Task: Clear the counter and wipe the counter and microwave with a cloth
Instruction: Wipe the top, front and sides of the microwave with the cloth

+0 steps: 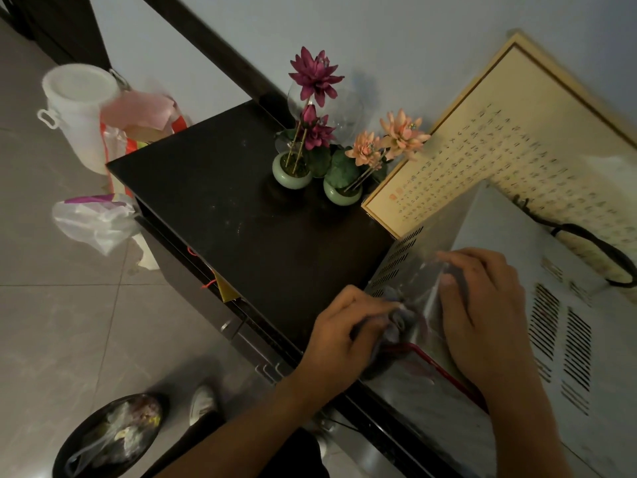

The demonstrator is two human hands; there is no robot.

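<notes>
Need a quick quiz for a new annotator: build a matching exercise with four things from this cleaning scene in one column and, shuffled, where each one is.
Things
1. cloth
2. framed calligraphy
3. white bucket
4. flower pots

Places
A. standing on the counter
B. on the floor past the counter's end
C. gripped in the left hand, against the side of the microwave
D. upright behind the microwave

Pairs: 1-C, 2-D, 3-B, 4-A

Microwave (pixel 606 339) on counter (pixel 213 188) R end, flower pots (pixel 291 172) behind-left, beside frame (pixel 482 150).
</notes>
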